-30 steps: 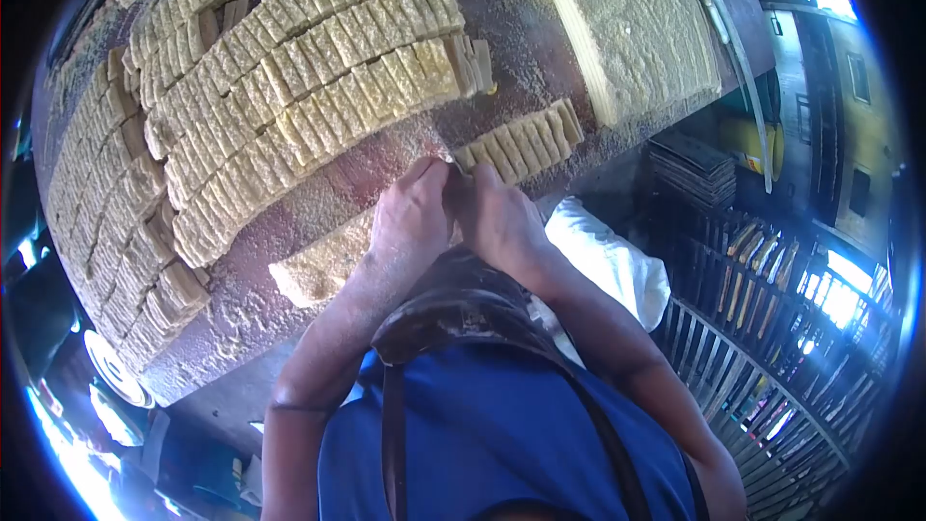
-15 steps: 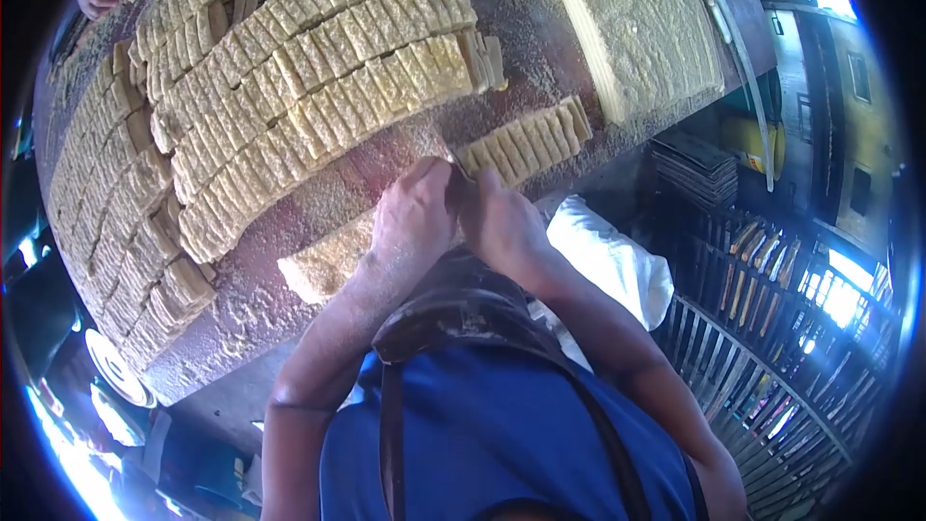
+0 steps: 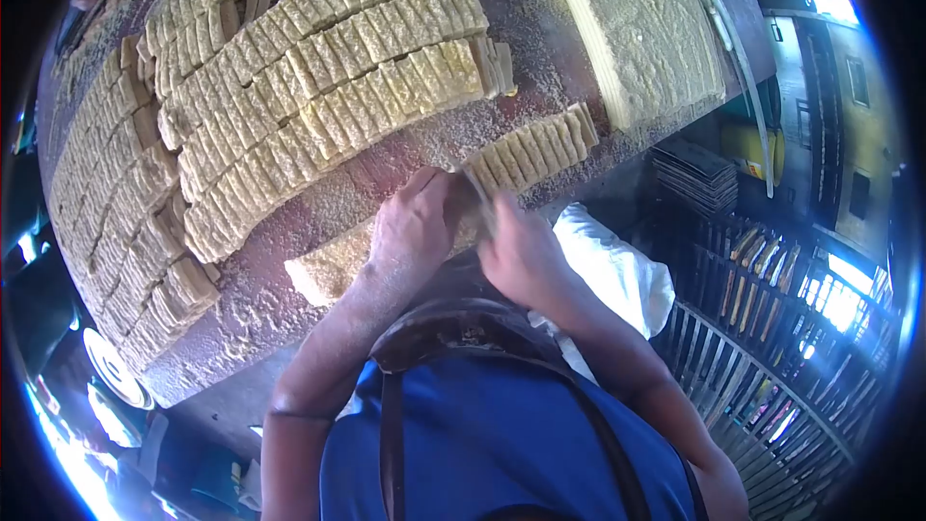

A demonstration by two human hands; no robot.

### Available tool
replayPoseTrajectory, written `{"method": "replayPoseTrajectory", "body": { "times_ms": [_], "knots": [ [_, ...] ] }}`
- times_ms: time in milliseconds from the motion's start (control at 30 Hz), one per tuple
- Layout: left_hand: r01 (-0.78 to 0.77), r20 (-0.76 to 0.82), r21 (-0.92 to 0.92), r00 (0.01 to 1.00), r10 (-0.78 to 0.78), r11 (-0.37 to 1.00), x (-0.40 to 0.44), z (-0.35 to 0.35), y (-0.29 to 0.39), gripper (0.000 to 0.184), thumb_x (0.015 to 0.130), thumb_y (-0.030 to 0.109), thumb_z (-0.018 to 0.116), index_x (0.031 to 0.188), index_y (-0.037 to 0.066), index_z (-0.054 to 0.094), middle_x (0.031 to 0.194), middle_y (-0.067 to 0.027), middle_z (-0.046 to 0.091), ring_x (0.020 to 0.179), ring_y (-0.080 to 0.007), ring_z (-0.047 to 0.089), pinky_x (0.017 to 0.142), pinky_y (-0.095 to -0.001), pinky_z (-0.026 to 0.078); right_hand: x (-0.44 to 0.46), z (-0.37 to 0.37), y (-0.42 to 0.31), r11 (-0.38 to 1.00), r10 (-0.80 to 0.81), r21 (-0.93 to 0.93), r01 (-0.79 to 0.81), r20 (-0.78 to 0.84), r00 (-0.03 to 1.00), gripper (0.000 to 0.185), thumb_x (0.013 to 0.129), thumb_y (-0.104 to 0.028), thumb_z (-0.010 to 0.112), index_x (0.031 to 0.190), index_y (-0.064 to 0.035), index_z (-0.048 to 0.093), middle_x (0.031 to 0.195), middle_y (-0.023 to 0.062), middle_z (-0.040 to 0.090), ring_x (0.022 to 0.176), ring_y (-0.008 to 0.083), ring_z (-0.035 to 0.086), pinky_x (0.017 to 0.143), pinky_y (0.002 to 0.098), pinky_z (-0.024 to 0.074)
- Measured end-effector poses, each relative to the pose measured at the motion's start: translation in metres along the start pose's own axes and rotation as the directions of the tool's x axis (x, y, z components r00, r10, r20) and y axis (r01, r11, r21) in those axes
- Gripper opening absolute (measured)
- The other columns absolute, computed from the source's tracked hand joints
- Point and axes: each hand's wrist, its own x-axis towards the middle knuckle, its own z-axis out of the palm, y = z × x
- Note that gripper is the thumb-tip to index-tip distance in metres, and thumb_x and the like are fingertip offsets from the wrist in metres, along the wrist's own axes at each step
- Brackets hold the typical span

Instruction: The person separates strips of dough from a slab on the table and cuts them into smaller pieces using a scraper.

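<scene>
A crumb-coated roll of dough [image 3: 333, 265] lies along the near table edge, passing under my left hand [image 3: 415, 222]. The fingers of that hand are pressed together on the roll. Beside it, my right hand [image 3: 521, 249] is closed around a thin blade [image 3: 479, 187], blurred by motion. Just beyond the blade, a short row of cut slices [image 3: 535, 152] stands side by side. Longer rows of cut pieces [image 3: 338, 68] lie farther up the table.
A thick layered slab [image 3: 646, 29] covers the table's right part, near a pale curved pipe [image 3: 748, 87]. More cut rows [image 3: 111, 203] fill the left side. A white sack [image 3: 617, 275] hangs below the table edge. Loose crumbs cover the dark tabletop [image 3: 256, 309].
My right hand has moved down and away from my left hand, exposing the blade between them. The cut rows have shifted slightly right in view. A co-worker's hand has appeared at the upper left.
</scene>
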Motion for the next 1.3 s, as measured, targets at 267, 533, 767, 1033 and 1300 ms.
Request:
{"method": "replayPoseTrajectory", "body": {
  "times_ms": [267,533,767,1033,1300],
  "knots": [
    [-0.014,-0.100,0.037,0.995,0.018,0.999,-0.017,-0.010,0.005,0.024,0.080,0.005,0.073,0.103,0.001,0.066,0.103,-0.0174,0.067,0.090,-0.0369,0.069,0.077,-0.0421,0.056,-0.011,-0.003,0.002,0.998,-0.042,0.045,0.047,-0.106,0.993,0.034,0.089,-0.013,0.061,0.112,0.0024,0.041,0.074,0.0331,0.063,0.076,0.0522,0.065,0.071,0.0595,0.0523],
    [-0.013,-0.018,0.026,1.000,0.014,1.000,-0.011,-0.010,-0.005,0.018,0.082,0.004,0.072,0.098,0.000,0.065,0.096,-0.0151,0.067,0.089,-0.0361,0.069,0.076,-0.0419,0.056,-0.010,0.002,-0.013,0.999,0.041,-0.025,-0.039,0.052,0.998,0.037,0.091,-0.016,0.060,0.116,0.0039,0.041,0.080,0.0315,0.066,0.079,0.0516,0.066,0.078,0.0610,0.0514],
    [-0.057,-0.083,0.053,0.995,0.062,0.997,-0.019,-0.013,-0.009,0.023,0.080,0.002,0.071,0.103,0.001,0.066,0.096,-0.0154,0.067,0.086,-0.0355,0.069,0.074,-0.0415,0.057,0.009,0.013,-0.005,0.999,-0.021,-0.048,0.018,-0.065,0.998,0.036,0.088,-0.016,0.060,0.112,0.0038,0.042,0.075,0.0314,0.064,0.078,0.0503,0.067,0.072,0.0574,0.0538],
    [-0.030,-0.081,0.004,0.996,0.031,1.000,-0.026,-0.013,-0.016,0.026,0.080,0.003,0.073,0.105,0.001,0.066,0.097,-0.0143,0.066,0.086,-0.0342,0.069,0.073,-0.0410,0.057,-0.034,-0.009,-0.038,0.996,0.085,-0.041,-0.081,0.108,0.990,0.032,0.091,-0.015,0.058,0.113,0.0033,0.042,0.076,0.0332,0.064,0.077,0.0526,0.066,0.073,0.0601,0.0524],
    [-0.054,-0.072,-0.038,0.996,0.052,0.998,-0.029,-0.018,-0.017,0.026,0.078,0.005,0.073,0.102,0.000,0.066,0.100,-0.0152,0.067,0.088,-0.0367,0.069,0.075,-0.0421,0.057,0.013,0.026,-0.016,0.999,-0.007,-0.041,0.005,-0.058,0.998,0.033,0.089,-0.013,0.059,0.111,0.0052,0.044,0.073,0.0324,0.064,0.077,0.0510,0.066,0.073,0.0585,0.0524]
  ]
}}
